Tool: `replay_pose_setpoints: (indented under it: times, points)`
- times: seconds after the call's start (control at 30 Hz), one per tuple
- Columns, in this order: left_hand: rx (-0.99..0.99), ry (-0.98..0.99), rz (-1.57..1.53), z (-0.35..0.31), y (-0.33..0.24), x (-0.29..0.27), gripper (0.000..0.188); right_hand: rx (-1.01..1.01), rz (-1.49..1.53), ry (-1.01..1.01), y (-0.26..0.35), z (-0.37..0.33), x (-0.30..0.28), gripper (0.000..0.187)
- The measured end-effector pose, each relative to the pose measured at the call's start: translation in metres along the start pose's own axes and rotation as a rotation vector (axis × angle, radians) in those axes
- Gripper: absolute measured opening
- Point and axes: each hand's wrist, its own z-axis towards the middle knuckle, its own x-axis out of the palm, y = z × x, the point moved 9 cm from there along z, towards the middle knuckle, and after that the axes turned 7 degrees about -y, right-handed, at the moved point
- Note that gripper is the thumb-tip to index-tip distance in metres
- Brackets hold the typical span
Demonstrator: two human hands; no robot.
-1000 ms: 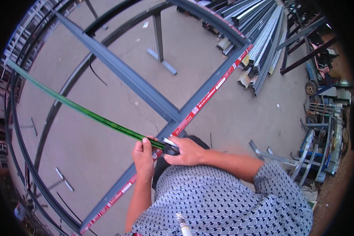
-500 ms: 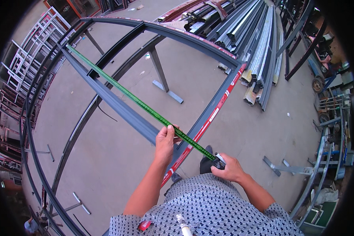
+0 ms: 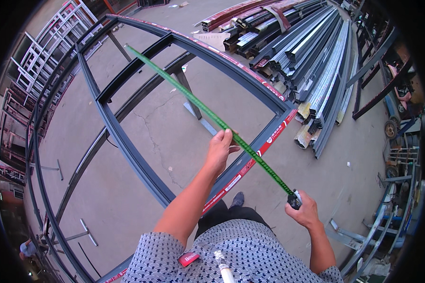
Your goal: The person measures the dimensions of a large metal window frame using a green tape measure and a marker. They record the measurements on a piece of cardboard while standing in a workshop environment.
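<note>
A tape measure's green blade (image 3: 198, 104) stretches diagonally over a dark grey metal frame (image 3: 123, 141). My left hand (image 3: 220, 147) pinches the blade, thumb on top, just inside the frame's near right member. My right hand (image 3: 305, 210) is closed around the black tape case (image 3: 294, 202), out past that member. A small pale piece shows beside the case; its kind I cannot make out. The blade's far tip hangs over the far compartment, apart from the frame's left member. Red printed film (image 3: 274, 137) runs along the frame's outer edge.
Long metal profiles (image 3: 311, 61) lie piled on the floor at the far right. Welded frames (image 3: 56, 52) lean at the far left. A steel stand (image 3: 193, 104) is under the frame. Metal racks and a cart wheel (image 3: 390, 128) line the right. Another person (image 3: 27, 248) is at the lower left.
Both hands have moved right, the left one also away from me and the right one slightly down. The blade has come off the frame's left member and shifted right across the opening.
</note>
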Motion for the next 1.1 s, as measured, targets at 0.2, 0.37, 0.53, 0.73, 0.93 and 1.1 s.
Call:
replay_pose_setpoints:
  times: [0.2, 0.37, 0.53, 0.73, 0.93, 1.1]
  points:
    - [-0.027, 0.117, -0.053, 0.089, -0.007, 0.061, 0.035, 0.027, -0.098, -0.153, -0.046, 0.049, -0.038, 0.044]
    - [-0.015, 0.195, -0.131, 0.160, -0.006, 0.088, 0.034, 0.046, -0.144, -0.225, -0.052, 0.087, -0.056, 0.041]
    - [-0.031, 0.233, -0.162, 0.207, -0.008, 0.100, 0.033, 0.125, -0.190, -0.210, -0.066, 0.119, -0.060, 0.045]
    - [-0.033, 0.264, -0.193, 0.241, -0.007, 0.106, 0.034, 0.000, -0.236, -0.286, -0.054, 0.145, -0.062, 0.045]
    - [-0.006, 0.283, -0.227, 0.258, -0.009, 0.106, 0.033, -0.034, -0.236, -0.317, -0.045, 0.162, -0.062, 0.043]
    - [-0.003, 0.305, -0.271, 0.266, -0.007, 0.102, 0.031, -0.064, -0.234, -0.317, -0.041, 0.172, -0.062, 0.043]
